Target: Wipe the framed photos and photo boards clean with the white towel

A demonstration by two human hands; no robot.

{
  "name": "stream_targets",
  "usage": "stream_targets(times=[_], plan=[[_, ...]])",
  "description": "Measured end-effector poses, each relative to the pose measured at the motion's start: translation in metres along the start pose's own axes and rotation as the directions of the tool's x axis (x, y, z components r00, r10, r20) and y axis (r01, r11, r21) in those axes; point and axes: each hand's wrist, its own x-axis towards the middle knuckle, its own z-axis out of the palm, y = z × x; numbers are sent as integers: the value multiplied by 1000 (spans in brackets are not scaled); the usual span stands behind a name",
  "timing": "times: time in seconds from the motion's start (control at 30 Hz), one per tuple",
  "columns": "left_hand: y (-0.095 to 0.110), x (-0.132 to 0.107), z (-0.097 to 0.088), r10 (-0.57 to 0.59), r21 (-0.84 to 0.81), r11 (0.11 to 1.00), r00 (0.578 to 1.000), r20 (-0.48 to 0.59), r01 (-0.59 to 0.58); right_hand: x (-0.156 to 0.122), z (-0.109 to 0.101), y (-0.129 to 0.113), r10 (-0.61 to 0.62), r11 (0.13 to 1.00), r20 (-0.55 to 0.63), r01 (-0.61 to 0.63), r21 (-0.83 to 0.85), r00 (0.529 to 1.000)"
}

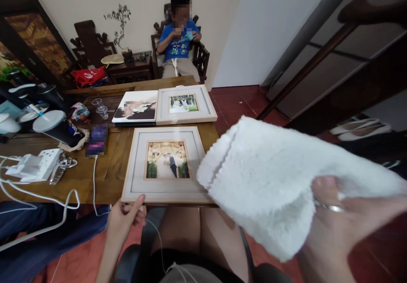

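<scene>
A light wooden picture frame point(165, 196) with a wedding photo lies flat at the near edge of the table. My left hand point(127, 215) is closed at its near left corner, thumb on top and fingers curled below the edge. Raised to the right of the frame, my right hand point(330, 215) grips a folded white cloth point(263, 172) with scalloped edges. The cloth hangs over the frame's right side and hides its near right corner. Behind lie a second picture frame point(206, 109) and a photo album point(135, 107), side by side.
On the wooden table point(119, 172), to the left, are a phone point(97, 141) on a charging cable, a white power strip point(47, 164), a lidded cup point(60, 126) and clear plastic cups point(101, 109). A person point(179, 41) sits in a chair beyond the table.
</scene>
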Motion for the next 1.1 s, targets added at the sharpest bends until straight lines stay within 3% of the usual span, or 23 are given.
stream_targets(times=[0.07, 0.13, 0.2, 0.27, 0.33, 0.4, 0.47, 0.57, 0.67, 0.83, 0.93, 1.1], plan=[[5, -1, -5, 70, 340, 938, 997, -16, -60, 6, 15, -7, -11, 1000, -65, 13, 24, 998], [9, -4, -13, 149, 639, 767, 984, -97, -54, 11, 33, -5, -1, 999, -129, 7, 49, 992], [13, -11, -18, 223, 783, 622, 961, -163, -12, 15, 51, 2, 27, 997, -206, -11, 79, 978], [15, -17, -19, 373, 797, 595, 913, -163, -101, 18, 64, 11, 73, 991, -271, -40, 125, 960], [18, -22, -12, 591, 742, 590, 797, -127, -320, 19, 71, 18, 127, 980, -268, -80, 181, 955], [21, -24, 7, 750, 665, 520, 660, -55, -536, 18, 72, 19, 169, 967, -191, -125, 222, 967], [25, -23, 33, 784, 547, 464, 610, 113, -697, 16, 69, 17, 192, 959, -108, -163, 232, 975], [31, -18, 73, 689, 393, 504, 633, 353, -769, 11, 66, 12, 215, 957, -45, -201, 211, 976], [36, -13, 96, 624, 366, 560, 669, 404, -743, 4, 67, 11, 219, 957, -34, -207, 204, 975], [48, -9, 95, 664, 273, 573, 632, 399, -773, -2, 69, 13, 154, 971, -113, -129, 202, 982], [55, -8, 90, 688, 101, 641, 627, 366, -761, -2, 67, 4, 140, 972, -216, -92, 218, 966], [60, -9, 87, 578, -154, 788, 632, 516, -595, -5, 63, -18, 77, 976, -200, -33, 213, 977]])
